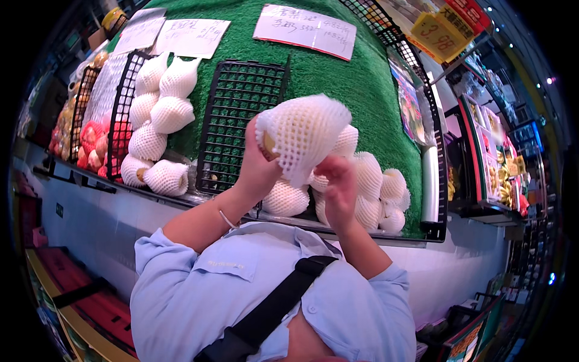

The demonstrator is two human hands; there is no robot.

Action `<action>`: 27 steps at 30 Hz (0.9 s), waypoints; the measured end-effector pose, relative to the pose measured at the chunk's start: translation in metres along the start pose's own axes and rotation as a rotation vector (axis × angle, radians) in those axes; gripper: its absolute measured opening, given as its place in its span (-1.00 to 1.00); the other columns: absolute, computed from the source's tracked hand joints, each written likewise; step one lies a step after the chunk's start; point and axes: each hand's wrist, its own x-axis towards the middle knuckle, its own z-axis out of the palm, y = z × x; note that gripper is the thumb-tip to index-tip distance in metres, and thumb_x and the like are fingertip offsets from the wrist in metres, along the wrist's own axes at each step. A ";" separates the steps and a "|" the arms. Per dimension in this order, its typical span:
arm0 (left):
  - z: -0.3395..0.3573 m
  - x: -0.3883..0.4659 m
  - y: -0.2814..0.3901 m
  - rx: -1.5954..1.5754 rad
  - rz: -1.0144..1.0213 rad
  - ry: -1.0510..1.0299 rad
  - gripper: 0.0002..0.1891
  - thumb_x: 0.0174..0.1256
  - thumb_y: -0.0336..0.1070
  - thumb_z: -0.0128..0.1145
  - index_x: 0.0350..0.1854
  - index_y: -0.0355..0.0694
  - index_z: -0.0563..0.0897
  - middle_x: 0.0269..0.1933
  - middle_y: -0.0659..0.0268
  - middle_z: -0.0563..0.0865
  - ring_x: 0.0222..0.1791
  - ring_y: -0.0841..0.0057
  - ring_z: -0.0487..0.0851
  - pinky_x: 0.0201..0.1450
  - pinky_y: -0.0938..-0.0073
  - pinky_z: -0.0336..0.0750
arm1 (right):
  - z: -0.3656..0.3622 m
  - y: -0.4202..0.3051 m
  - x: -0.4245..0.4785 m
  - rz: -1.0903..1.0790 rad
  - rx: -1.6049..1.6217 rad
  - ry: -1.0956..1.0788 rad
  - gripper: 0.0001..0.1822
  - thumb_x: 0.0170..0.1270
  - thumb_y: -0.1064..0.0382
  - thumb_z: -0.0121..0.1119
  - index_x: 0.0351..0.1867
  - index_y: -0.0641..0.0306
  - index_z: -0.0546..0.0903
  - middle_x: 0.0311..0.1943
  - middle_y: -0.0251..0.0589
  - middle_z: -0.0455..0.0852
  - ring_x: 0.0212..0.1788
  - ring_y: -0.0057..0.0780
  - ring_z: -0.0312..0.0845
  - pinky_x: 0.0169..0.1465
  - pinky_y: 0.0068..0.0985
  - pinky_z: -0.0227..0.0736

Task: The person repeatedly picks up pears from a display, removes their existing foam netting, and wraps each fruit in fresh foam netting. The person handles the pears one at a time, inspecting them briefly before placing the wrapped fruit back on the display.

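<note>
A yellowish round fruit in a white foam net sleeve (305, 131) is held up over the display, with my left hand (260, 156) gripping it from the left and below. Part of the fruit's skin shows at the sleeve's open end. Close to the sleeve's lower right side is my right hand (337, 185), blurred, its fingers bent; whether it touches the foam cannot be told. Behind and below both hands, several more foam-wrapped fruits (368, 176) lie on green artificial turf (312, 81). Left of the held fruit stands a black plastic grid divider (244, 104).
Foam-wrapped fruits (147, 140) are stacked in a row at the left, beside another black grid divider (118, 122) and red-netted fruits (92, 145). Handwritten cards (305, 31) lie at the back. A plastic film roll (429, 185) stands along the right edge.
</note>
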 end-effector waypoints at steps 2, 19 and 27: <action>0.001 -0.001 0.002 0.041 0.063 -0.129 -0.19 -0.14 -0.48 0.24 0.19 -0.18 0.01 0.06 0.20 0.33 0.08 0.44 0.39 0.13 0.37 0.35 | -0.001 -0.001 0.004 0.289 0.422 0.075 -0.25 0.11 -0.07 0.13 0.20 0.20 0.05 0.14 -0.19 0.24 0.14 -0.38 0.22 0.15 -0.41 0.19; 0.029 -0.016 -0.001 0.982 0.966 -0.716 -0.78 -0.22 -0.42 0.19 -0.41 -0.14 0.53 -0.47 0.42 0.52 -0.48 0.49 0.52 -0.47 0.57 0.39 | -0.007 -0.005 -0.001 0.795 1.059 0.257 -0.42 0.17 -0.05 0.02 0.13 0.27 0.27 -0.02 -0.15 0.48 0.00 -0.32 0.44 0.10 -0.37 0.35; -0.022 -0.005 0.007 1.117 0.577 -0.590 -0.73 -0.16 -0.56 0.18 -0.30 -0.25 0.56 -0.25 0.21 0.55 -0.21 0.26 0.51 -0.14 0.38 0.41 | -0.127 0.008 0.035 0.287 -0.033 0.392 -0.22 -0.18 0.23 0.36 0.09 0.27 0.16 -0.10 -0.11 0.43 -0.10 -0.38 0.44 -0.04 -0.43 0.43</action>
